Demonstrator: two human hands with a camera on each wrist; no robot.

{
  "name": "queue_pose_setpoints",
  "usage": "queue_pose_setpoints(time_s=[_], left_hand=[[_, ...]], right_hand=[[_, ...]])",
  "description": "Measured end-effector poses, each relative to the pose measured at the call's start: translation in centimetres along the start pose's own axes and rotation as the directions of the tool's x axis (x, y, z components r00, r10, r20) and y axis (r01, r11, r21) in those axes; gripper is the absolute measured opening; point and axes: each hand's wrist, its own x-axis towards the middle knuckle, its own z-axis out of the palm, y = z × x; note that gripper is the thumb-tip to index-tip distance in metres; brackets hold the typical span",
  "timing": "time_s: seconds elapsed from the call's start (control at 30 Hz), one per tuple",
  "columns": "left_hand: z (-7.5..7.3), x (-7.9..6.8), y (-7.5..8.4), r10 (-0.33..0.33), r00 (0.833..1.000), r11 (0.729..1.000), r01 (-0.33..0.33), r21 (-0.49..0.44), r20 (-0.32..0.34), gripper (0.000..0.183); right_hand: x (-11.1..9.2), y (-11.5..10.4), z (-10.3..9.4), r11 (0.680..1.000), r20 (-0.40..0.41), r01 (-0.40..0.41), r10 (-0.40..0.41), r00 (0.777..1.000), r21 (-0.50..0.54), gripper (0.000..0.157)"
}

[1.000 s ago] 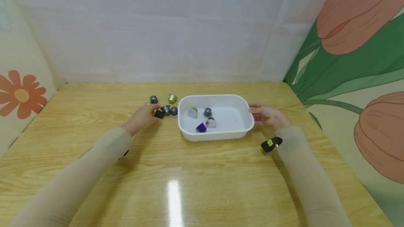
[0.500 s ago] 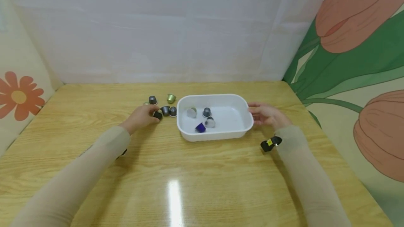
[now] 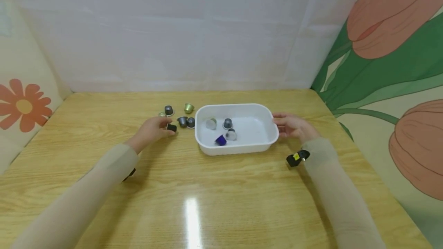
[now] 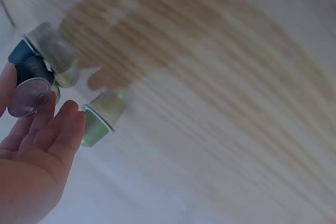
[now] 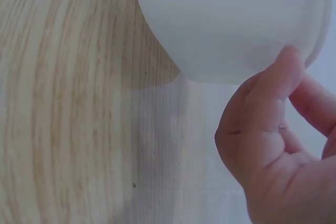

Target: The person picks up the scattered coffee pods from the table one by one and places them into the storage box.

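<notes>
- The left hand (image 3: 152, 130) pinches a small dark capsule (image 3: 171, 127), a stubby cone with a foil face, at 9 o'clock of the tub (image 3: 270, 141).
- Loose grey and green capsules (image 3: 183, 120) lie at 10 o'clock of the tub.
- The smooth white plastic tub has rounded corners.
- The right hand (image 3: 292, 126), fingers relaxed, touches its 3 o'clock rim.
- The glossy wood-grain table (image 3: 221, 203) stands before flower-printed walls.

I see the near half of the light wooden desk (image 3: 194, 187) open. A white oval plastic tub (image 3: 273, 135) blocks the centre; loose dark and green coffee capsules (image 3: 182, 121) crowd its left side, leaving narrow gaps.
</notes>
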Motion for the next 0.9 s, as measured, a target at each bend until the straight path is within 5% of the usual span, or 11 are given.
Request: queue_pose_setpoints(time_s=[0.23, 0.9], left_hand=[[-0.2, -0.7, 1.2, -0.022, 1.000, 1.000, 0.022, 0.009, -0.016, 0.055], [-0.7, -2.3, 4.0, 0.055, 0.998, 0.998, -0.055, -0.014, -0.028, 0.045]], right_hand=[[-0.2, 0.0, 0.0, 1.000, 0.009, -0.001, 0.001, 1.000, 0.010, 0.051], [0.0, 0.1, 0.0, 1.000, 0.017, 0.015, -0.016, 1.000, 0.006, 0.050]])
